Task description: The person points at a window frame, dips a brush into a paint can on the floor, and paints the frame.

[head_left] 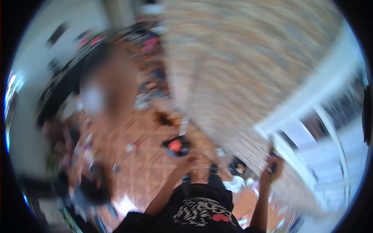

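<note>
The whole view is smeared by motion. My right hand is raised at the right beside the wall, closed around a slim tool with a dark blue part and a yellowish upper end; its kind I cannot tell. My left hand hangs low in front of my body over the tiled floor, its fingers blurred into the floor colour. Just beyond it is a black container with a red-orange thing in it.
A person is at the left, close by. A patterned wall rises at the right, with a white-framed window. Clutter lines the wall's base farther off. White scraps and a dark container lie near my feet.
</note>
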Demonstrator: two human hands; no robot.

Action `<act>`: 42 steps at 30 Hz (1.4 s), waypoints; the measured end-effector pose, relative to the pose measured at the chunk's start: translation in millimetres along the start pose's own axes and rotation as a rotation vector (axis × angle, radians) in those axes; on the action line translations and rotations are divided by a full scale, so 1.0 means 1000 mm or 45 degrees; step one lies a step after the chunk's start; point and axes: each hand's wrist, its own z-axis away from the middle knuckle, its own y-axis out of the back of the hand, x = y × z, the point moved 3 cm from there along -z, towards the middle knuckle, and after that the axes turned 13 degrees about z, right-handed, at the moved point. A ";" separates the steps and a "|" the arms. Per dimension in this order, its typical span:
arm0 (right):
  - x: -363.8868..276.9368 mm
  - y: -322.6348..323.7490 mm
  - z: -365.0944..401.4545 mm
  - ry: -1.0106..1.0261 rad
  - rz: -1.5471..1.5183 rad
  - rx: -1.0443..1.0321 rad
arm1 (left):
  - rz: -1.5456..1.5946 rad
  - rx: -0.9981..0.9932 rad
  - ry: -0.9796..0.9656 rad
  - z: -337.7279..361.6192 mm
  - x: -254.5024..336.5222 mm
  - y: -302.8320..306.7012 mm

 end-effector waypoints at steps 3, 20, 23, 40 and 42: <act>0.009 0.013 -0.022 0.035 0.247 0.070 | -0.051 0.044 0.075 0.008 0.061 -0.032; 0.035 0.064 -0.257 0.354 0.235 0.482 | -0.109 -0.017 0.083 -0.042 0.065 -0.070; 0.010 0.083 -0.290 0.538 0.193 0.715 | -0.159 -0.002 0.053 -0.056 0.059 -0.068; 0.107 -0.010 -0.167 0.086 0.230 -0.196 | -0.098 -0.028 0.156 -0.073 0.030 -0.083; 0.084 0.011 -0.200 0.145 0.226 -0.038 | -0.104 -0.032 0.168 -0.076 0.027 -0.081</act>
